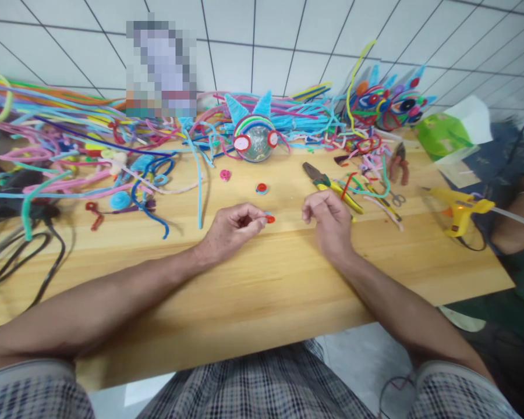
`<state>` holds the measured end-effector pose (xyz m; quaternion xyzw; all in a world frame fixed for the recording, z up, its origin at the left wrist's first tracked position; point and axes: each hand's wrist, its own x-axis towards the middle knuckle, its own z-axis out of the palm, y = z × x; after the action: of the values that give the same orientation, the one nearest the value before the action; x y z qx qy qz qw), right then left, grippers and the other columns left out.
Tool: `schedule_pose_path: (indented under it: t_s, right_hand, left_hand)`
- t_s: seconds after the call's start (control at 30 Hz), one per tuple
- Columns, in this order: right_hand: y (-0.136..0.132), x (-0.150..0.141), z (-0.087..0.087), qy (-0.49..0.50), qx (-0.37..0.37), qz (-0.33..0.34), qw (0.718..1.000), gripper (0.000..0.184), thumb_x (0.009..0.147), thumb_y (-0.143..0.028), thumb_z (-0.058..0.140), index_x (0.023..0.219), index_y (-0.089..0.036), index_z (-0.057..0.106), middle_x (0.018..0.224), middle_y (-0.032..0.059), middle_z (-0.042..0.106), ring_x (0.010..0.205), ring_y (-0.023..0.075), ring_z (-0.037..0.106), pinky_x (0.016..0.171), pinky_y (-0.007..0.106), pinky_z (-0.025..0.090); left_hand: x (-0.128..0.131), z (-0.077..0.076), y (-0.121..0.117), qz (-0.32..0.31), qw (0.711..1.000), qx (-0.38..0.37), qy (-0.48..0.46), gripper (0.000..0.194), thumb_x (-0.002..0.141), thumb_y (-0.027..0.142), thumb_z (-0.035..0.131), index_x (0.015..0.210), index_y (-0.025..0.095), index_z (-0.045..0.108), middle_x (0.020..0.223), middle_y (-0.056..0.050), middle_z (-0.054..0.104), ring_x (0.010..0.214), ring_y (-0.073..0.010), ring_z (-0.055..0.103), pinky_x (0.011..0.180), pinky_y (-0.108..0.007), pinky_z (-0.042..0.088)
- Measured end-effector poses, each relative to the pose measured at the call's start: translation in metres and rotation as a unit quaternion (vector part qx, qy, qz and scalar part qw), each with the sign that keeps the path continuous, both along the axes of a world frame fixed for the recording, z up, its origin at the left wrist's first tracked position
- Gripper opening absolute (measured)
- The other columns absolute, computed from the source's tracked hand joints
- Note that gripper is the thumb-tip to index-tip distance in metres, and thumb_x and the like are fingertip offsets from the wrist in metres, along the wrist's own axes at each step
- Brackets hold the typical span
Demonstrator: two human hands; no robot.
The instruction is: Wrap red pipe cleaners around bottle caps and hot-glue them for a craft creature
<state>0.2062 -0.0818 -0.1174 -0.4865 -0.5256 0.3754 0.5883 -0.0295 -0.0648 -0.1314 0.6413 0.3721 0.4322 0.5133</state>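
My left hand (238, 228) is closed in a pinch at thumb and forefinger on a small red-and-blue pipe cleaner coil (269, 218), just above the table. To its right, my right hand (329, 224) has its fingers curled in; whether anything is inside them I cannot make out. A similar red-and-blue coil (261, 188) lies on the wood behind my left hand, with a small pink coil (225, 174) further left. Behind them sits a clear ball head (258, 144) with blue pointed ears and red-rimmed round pale eyes. Pliers with yellow-green handles (351, 196) lie just behind my right hand.
Heaps of coloured pipe cleaners (91, 151) cover the table's back and left. Black cables (48, 256) loop at the left edge. At right are red-handled pliers (399, 164), finished heads (384, 105) and a yellow glue gun (458, 210). Another person's arm (521, 212) is beyond it.
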Motion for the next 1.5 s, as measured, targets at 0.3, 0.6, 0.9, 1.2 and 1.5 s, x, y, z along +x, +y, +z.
schedule_pose_path:
  t_s: [0.3, 0.6, 0.9, 1.2, 1.5]
  right_hand:
    - [-0.007, -0.007, -0.005, -0.073, -0.017, 0.034, 0.997, 0.020, 0.091, -0.037, 0.078, 0.102, -0.026, 0.065, 0.089, -0.0017, 0.070, 0.079, 0.0150, 0.066, 0.074, 0.031, 0.057]
    - [-0.018, -0.019, -0.009, -0.165, 0.004, 0.081, 0.983, 0.013, 0.097, -0.037, 0.076, 0.098, -0.025, 0.071, 0.086, 0.0004, 0.076, 0.076, 0.0161, 0.069, 0.074, 0.033, 0.057]
    - [-0.019, -0.024, -0.016, -0.170, 0.005, 0.086, 0.982, 0.012, 0.098, -0.037, 0.076, 0.095, -0.026, 0.071, 0.083, 0.0003, 0.077, 0.072, 0.0161, 0.069, 0.072, 0.033, 0.058]
    - [-0.026, -0.018, -0.013, -0.194, 0.019, 0.054, 0.979, 0.012, 0.095, -0.040, 0.080, 0.093, -0.029, 0.077, 0.082, 0.0009, 0.080, 0.072, 0.0198, 0.075, 0.069, 0.036, 0.062]
    - [-0.019, -0.024, -0.011, -0.186, -0.002, -0.002, 0.983, 0.039, 0.081, -0.076, 0.089, 0.082, -0.039, 0.077, 0.074, 0.0090, 0.077, 0.062, 0.0273, 0.075, 0.051, 0.044, 0.059]
  left_hand:
    - [0.001, 0.001, 0.001, -0.002, 1.000, 0.003, 0.004, 0.023, 0.091, 0.040, 0.084, 0.087, 0.017, 0.080, 0.072, -0.001, 0.073, 0.060, -0.0091, 0.053, 0.055, -0.020, 0.044]
    - [0.000, 0.002, 0.000, 0.003, 1.000, -0.001, 0.006, 0.018, 0.090, 0.034, 0.081, 0.087, 0.016, 0.081, 0.073, -0.002, 0.073, 0.061, -0.0097, 0.053, 0.058, -0.021, 0.044]
    - [-0.001, -0.002, 0.000, -0.005, 1.000, -0.001, 0.009, 0.022, 0.091, 0.039, 0.083, 0.089, 0.017, 0.082, 0.074, -0.003, 0.076, 0.062, -0.0108, 0.056, 0.060, -0.023, 0.046]
    - [0.002, 0.006, -0.004, -0.066, 0.998, -0.015, -0.010, 0.021, 0.097, 0.036, 0.076, 0.094, 0.016, 0.081, 0.081, -0.004, 0.076, 0.068, -0.0122, 0.059, 0.065, -0.025, 0.047]
    - [0.001, -0.002, 0.006, -0.108, 0.991, -0.068, 0.032, 0.024, 0.099, 0.038, 0.079, 0.107, 0.015, 0.080, 0.087, -0.002, 0.074, 0.070, -0.0108, 0.054, 0.066, -0.025, 0.045]
